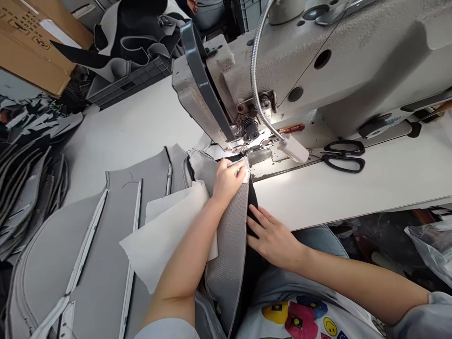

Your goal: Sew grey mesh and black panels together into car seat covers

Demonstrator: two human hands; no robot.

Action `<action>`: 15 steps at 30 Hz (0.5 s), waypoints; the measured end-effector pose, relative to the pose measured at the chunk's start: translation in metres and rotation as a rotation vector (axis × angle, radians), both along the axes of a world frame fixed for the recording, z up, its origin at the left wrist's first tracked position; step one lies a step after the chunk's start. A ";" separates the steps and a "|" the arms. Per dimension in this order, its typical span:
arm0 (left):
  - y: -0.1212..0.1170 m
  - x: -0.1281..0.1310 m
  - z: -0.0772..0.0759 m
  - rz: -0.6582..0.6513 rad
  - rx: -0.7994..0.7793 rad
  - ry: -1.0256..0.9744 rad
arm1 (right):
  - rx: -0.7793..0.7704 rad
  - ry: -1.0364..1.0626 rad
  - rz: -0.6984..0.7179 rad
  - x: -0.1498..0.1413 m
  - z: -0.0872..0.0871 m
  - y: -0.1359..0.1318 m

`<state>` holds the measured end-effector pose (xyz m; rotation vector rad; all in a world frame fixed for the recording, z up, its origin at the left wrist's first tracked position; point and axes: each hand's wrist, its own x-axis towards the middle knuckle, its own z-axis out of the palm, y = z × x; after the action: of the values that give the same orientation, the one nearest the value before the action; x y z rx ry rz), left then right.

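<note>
Stacked pieces [33,188] far left. Grey fabric [111,230] on white table [106,136], reaching right toward needle. White sheet [165,230] atop it. My left hand [228,181]: fingers curled on fabric, can't tell if pinching; sewing machine [300,61] just beyond. My right hand [273,238]: fingers slightly spread, on black fabric [251,197]. Scissors [342,155] right.

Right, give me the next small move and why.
Probably ease the gray mesh fabric slightly toward the lit stitching area of the sewing machine, keeping it flat: its upper end lies close by there, the left hand is on it near that end, and the right hand lies spread on the black fabric alongside.
</note>
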<state>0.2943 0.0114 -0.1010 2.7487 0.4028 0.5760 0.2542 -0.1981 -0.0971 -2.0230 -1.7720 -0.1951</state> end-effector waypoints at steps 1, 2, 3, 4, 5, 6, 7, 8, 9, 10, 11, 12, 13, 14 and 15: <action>0.000 0.001 0.000 0.006 0.003 0.000 | -0.003 0.001 -0.001 0.001 0.000 0.000; 0.000 0.002 0.000 0.012 0.005 -0.002 | -0.005 0.002 -0.001 0.002 0.000 -0.001; 0.000 0.004 -0.001 0.017 0.005 -0.005 | -0.004 0.003 -0.001 0.003 0.000 -0.001; 0.000 0.005 -0.001 0.018 0.004 -0.008 | -0.003 0.004 0.001 0.005 0.000 -0.001; 0.000 0.007 -0.001 0.017 0.003 -0.012 | -0.004 0.005 0.005 0.005 0.000 -0.001; 0.000 0.008 -0.001 0.016 0.004 -0.019 | -0.005 0.008 0.010 0.006 -0.001 -0.001; 0.000 0.009 -0.002 0.013 0.008 -0.026 | -0.008 0.010 0.014 0.006 -0.001 -0.001; 0.000 0.010 -0.002 0.007 0.014 -0.031 | -0.016 0.012 0.017 0.005 -0.002 -0.002; 0.000 0.011 -0.001 0.001 0.022 -0.034 | -0.027 0.011 0.021 0.004 -0.002 -0.003; -0.001 0.012 0.000 -0.005 0.032 -0.034 | -0.042 0.008 0.026 0.002 -0.003 -0.004; -0.001 0.012 0.001 -0.008 0.046 -0.029 | -0.055 0.004 0.035 0.000 -0.003 -0.005; -0.002 0.012 0.003 -0.008 0.065 -0.016 | -0.066 -0.001 0.047 -0.003 -0.002 -0.006; -0.004 0.011 0.005 -0.003 0.089 0.000 | -0.073 -0.006 0.063 -0.005 -0.002 -0.008; -0.007 0.010 0.007 0.004 0.116 0.018 | -0.078 -0.009 0.080 -0.008 -0.002 -0.009; -0.010 0.007 0.010 0.011 0.144 0.038 | -0.081 -0.008 0.097 -0.010 -0.001 -0.010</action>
<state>0.3015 0.0014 -0.0911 2.9003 0.4008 0.5778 0.2442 -0.2086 -0.0983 -1.9873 -1.9067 -0.1036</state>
